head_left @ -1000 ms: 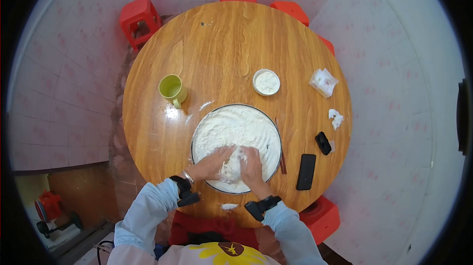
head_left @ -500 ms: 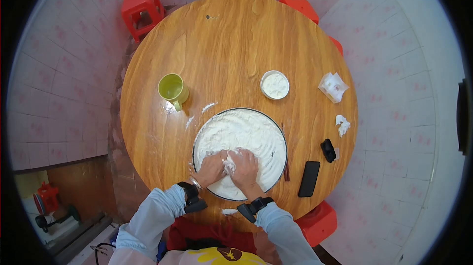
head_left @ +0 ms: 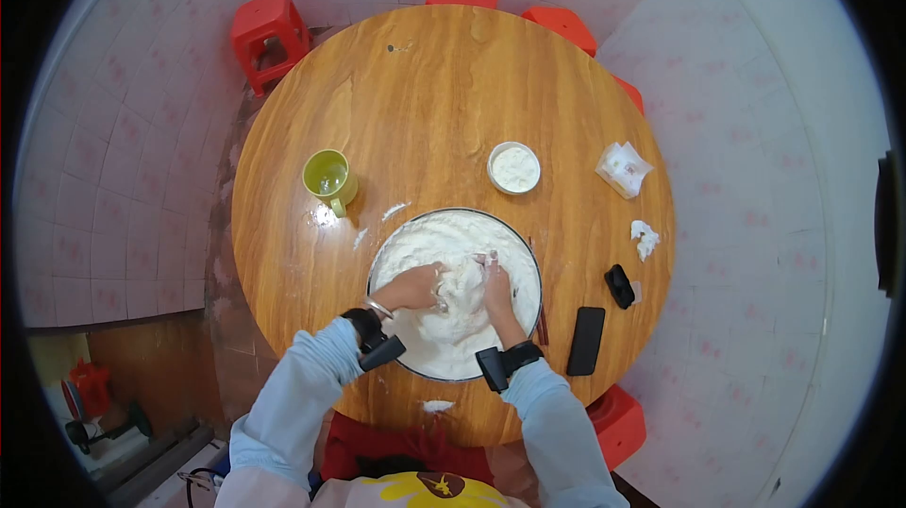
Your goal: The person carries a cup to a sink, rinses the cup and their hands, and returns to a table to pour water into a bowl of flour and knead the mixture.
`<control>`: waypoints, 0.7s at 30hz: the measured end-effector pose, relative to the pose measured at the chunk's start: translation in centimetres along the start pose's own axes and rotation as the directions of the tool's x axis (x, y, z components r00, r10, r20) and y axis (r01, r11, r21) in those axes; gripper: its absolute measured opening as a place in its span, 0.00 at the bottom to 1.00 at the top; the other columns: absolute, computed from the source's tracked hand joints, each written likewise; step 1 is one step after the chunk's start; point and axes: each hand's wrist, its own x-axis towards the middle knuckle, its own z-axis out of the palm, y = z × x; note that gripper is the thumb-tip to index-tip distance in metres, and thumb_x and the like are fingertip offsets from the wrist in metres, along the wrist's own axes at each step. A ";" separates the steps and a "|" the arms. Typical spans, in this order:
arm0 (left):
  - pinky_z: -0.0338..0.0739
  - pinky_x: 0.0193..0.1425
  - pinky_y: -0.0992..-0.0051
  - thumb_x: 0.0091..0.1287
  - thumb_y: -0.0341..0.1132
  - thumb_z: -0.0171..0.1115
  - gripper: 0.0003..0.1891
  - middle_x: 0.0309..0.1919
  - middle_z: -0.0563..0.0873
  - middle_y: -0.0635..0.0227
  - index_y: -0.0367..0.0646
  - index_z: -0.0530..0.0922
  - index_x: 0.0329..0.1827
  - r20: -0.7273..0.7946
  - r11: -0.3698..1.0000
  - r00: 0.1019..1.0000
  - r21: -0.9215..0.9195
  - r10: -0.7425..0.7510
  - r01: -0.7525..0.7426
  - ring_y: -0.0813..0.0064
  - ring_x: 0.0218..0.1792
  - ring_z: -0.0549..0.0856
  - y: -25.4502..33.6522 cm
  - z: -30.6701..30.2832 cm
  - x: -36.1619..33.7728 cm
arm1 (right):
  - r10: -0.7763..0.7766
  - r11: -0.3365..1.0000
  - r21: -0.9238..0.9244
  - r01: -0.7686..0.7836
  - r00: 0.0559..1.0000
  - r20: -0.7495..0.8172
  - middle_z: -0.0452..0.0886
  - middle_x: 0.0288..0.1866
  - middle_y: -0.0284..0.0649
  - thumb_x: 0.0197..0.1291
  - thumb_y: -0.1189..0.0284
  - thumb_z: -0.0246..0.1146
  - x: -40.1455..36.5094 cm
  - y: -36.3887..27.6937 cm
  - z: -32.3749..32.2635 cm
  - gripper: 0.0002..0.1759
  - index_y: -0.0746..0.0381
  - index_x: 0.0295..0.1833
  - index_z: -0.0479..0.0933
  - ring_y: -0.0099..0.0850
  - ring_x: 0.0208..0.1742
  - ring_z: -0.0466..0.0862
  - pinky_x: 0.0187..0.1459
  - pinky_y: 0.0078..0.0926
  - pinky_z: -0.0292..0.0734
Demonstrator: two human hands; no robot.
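A wide round basin with a dark rim [head_left: 540, 274] stands near the table's front edge, filled with white flour [head_left: 415, 244]. My left hand [head_left: 418, 288] reaches in from the left, fingers curled into the flour and their tips buried. On the other side of a loose mound of flour [head_left: 462, 296], my right hand [head_left: 496, 286] has its flour-coated fingers bent around it. Both hands are closed on flour, palms facing each other and apart. A bracelet [head_left: 378, 307] and black straps are on the left wrist; another black strap is on the right.
On the round wooden table [head_left: 425, 102] are a green mug [head_left: 330, 179], a white bowl of powder [head_left: 514, 168], a plastic bag [head_left: 624, 170], crumpled tissue [head_left: 645, 240], a black case [head_left: 619, 286] and a phone [head_left: 586, 341]. Chopsticks [head_left: 544, 327] lie beside the basin. Red stools [head_left: 269, 36] surround the table.
My hands were close together over a flour clump near the basin's front. They have moved apart and forward, the right one farther right, with flour now heaped between them. The view has shifted slightly.
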 end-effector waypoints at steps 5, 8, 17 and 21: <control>0.69 0.61 0.64 0.48 0.51 0.72 0.43 0.51 0.78 0.45 0.35 0.66 0.64 -0.012 0.976 0.988 -0.156 0.154 -0.154 0.50 0.55 0.76 0.0 -0.1 -1.2 | -0.209 0.976 0.064 0.210 0.978 -0.020 0.83 0.34 0.49 0.70 0.62 0.47 -2.4 -1.1 -1.9 0.20 0.68 0.46 0.77 0.38 0.39 0.83 0.43 0.31 0.74; 0.63 0.66 0.64 0.50 0.50 0.72 0.45 0.59 0.71 0.45 0.35 0.62 0.67 -0.144 0.970 0.962 -0.035 0.233 -0.240 0.50 0.60 0.71 1.4 2.1 -2.8 | -0.142 0.986 -0.090 0.140 0.990 -0.013 0.82 0.32 0.49 0.66 0.69 0.52 -5.4 -4.0 -1.5 0.13 0.67 0.45 0.76 0.38 0.37 0.83 0.41 0.32 0.74; 0.54 0.70 0.54 0.49 0.36 0.70 0.44 0.65 0.61 0.40 0.33 0.56 0.68 -0.262 0.960 0.924 0.073 0.279 -0.269 0.40 0.66 0.60 3.9 5.8 -8.4 | -0.605 0.745 -0.353 0.566 0.796 0.001 0.73 0.49 0.50 0.51 0.76 0.61 -12.6 -3.1 0.3 0.21 0.63 0.54 0.72 0.48 0.52 0.72 0.55 0.42 0.66; 0.53 0.70 0.54 0.47 0.32 0.70 0.44 0.65 0.60 0.42 0.30 0.56 0.67 -0.291 0.974 0.930 0.094 0.225 -0.206 0.39 0.65 0.60 2.9 7.7 -8.6 | -0.644 0.668 -0.426 0.610 0.761 0.079 0.71 0.51 0.52 0.50 0.75 0.61 -12.7 -2.5 1.4 0.25 0.65 0.56 0.69 0.52 0.55 0.70 0.57 0.46 0.64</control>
